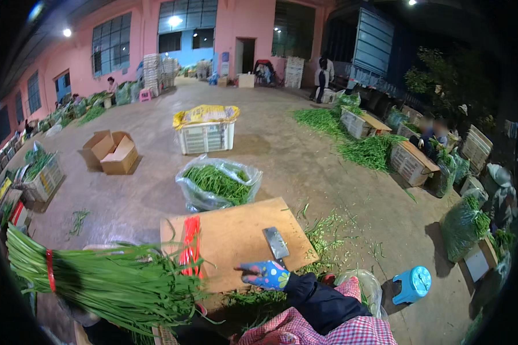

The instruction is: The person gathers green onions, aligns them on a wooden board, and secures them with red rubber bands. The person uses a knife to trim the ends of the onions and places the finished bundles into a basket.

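A large bundle of long green leafy stalks [125, 280], with a red band [50, 271] near its left end, lies across the lower left. My left hand [81, 314] is at its underside, mostly hidden by the stalks, and holds it up. Over the near edge of a wooden board [237, 224], my right hand [265, 275], in a blue flowered glove, has its fingers apart and holds nothing. Just beyond that hand a broad-bladed knife [276, 242] rests on the board, its dark handle towards the glove. Red ties [191, 241] lie on the board's left part, partly under the leaf tips.
Beyond the board stand a plastic bag of greens [220, 183], a white crate with a yellow sack [206, 138] and an open cardboard box [118, 155]. A blue stool [412, 284] is at right, near scattered trimmings [328, 237]. Other people sit among crates at right.
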`<state>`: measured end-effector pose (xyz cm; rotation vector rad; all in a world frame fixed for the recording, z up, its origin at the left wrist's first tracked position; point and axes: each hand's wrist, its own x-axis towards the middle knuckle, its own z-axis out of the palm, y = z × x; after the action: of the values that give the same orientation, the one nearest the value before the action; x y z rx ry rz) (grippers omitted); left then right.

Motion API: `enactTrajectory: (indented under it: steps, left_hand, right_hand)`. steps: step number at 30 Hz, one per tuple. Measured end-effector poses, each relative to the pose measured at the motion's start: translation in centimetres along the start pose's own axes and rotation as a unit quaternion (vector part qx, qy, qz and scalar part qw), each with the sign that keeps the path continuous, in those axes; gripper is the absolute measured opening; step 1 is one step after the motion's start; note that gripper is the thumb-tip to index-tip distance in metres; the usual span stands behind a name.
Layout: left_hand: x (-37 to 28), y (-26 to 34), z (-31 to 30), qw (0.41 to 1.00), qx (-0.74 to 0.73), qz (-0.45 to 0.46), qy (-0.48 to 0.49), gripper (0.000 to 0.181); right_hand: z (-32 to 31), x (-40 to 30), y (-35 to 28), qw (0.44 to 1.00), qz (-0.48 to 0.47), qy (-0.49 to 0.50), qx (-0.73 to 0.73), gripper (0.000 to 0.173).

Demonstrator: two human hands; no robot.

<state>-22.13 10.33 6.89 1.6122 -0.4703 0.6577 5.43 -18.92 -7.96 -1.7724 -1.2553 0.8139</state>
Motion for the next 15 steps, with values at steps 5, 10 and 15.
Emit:
enactTrajectory:
  steps: [5,10,15]
  left_hand:
    - [-3.7,-7.6,0.9,0.936,-0.146,0.153,0.280,0.049]
    - [-0.7,-9.9,0.9,0.876,-0.280,0.133,0.370,0.044]
    - [-0.4,-15.4,-1.1,0.805,-0.121,0.104,0.571,0.040]
  right_hand:
    - [-2.4,1.6,-9.0,0.946,-0.288,0.141,0.045,0.066]
    - [1.5,4.3,-4.3,0.991,-0.113,-0.056,0.055,0.074]
    - [3.4,-1.9,13.1,0.966,0.064,-0.033,0.248,0.047]
